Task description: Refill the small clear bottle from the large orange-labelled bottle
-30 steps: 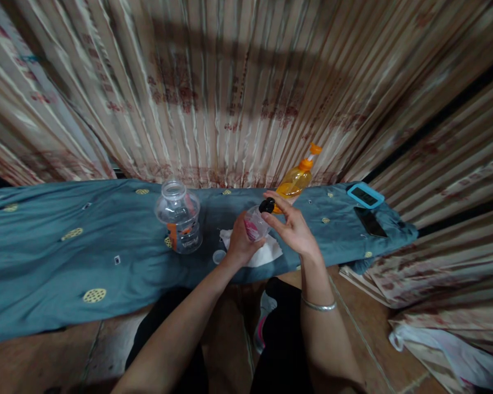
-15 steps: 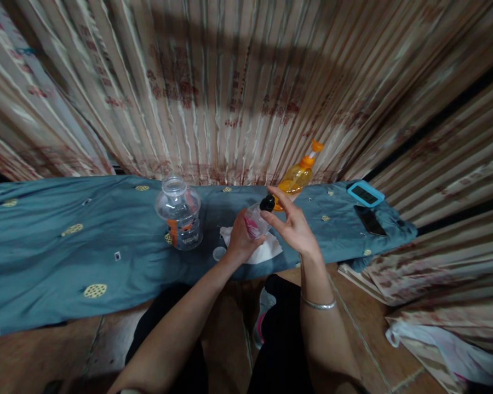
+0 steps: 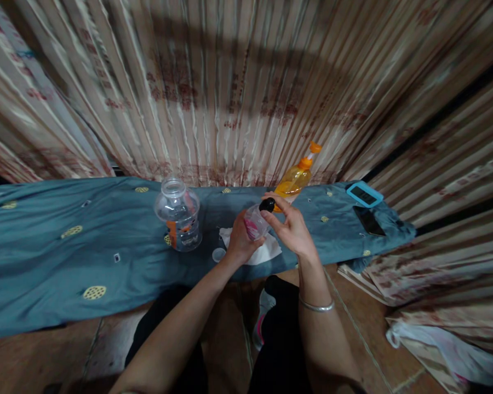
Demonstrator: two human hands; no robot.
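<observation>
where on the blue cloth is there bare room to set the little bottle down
The long stretch of blue cloth left of the clear jar is bare. A smaller patch lies between the orange pump bottle and the black phone. It is crowded around the white tissue and small cap under the hands.

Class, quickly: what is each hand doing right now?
Left hand: closed around the small clear bottle.
Right hand: fingertips pinching the bottle's black cap.

Your left hand (image 3: pixel 239 241) is curled closed at frame centre, and your right hand (image 3: pixel 290 227) pinches with thumb and fingertips just beside it.
</observation>
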